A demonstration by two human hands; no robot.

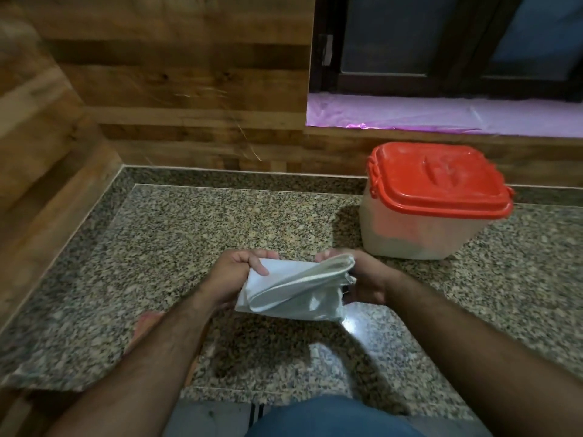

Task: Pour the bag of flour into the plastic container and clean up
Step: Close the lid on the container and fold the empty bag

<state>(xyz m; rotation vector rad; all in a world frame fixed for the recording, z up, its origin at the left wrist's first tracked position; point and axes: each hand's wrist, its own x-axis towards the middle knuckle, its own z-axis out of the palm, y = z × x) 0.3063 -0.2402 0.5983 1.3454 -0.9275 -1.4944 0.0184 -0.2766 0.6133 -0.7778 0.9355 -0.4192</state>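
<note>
A folded, flat white flour bag [293,291] is held between both hands above the granite floor. My left hand [235,272] grips its left edge with the thumb on top. My right hand [362,279] holds the right edge, where the folded layers bunch up. The plastic container [419,228] stands to the right and farther back, its red lid [438,178] shut on top. Pale flour shows through its translucent wall.
The speckled granite floor [189,247] meets wood-panelled walls [176,89] at the back and left. A window sill covered in pink plastic sheet [441,116] runs behind the container. My bare foot [146,326] rests on the floor at lower left.
</note>
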